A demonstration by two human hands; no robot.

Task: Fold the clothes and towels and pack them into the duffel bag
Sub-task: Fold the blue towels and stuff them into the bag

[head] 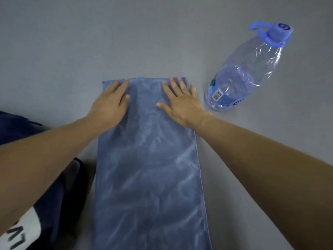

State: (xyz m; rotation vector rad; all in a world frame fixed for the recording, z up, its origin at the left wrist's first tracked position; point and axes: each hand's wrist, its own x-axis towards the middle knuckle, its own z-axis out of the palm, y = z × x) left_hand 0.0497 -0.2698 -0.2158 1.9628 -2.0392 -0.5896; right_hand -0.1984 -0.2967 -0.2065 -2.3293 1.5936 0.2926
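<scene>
Surface: I see a plain grey matte floor [72, 42] filling the frame.
Towel: long blue microfibre towel [149, 177], laid flat as a narrow strip from bottom centre up to mid-frame, with a stitched hem along its right edge.
Garment: dark navy cloth with a white lettered patch [59, 204], lower left, beside the towel.
Bottle: large clear plastic water bottle [243, 73] with a blue cap, upper right; I cannot tell its contents.
Left hand [110, 103]: flat, fingers straight, pressing the towel's far left corner.
Right hand [180, 101]: flat, fingers spread, pressing the far right corner.

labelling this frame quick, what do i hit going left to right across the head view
dark blue fabric item → left hand → right hand → plastic water bottle. The blue towel lies under both hands, so it is left out.
</scene>
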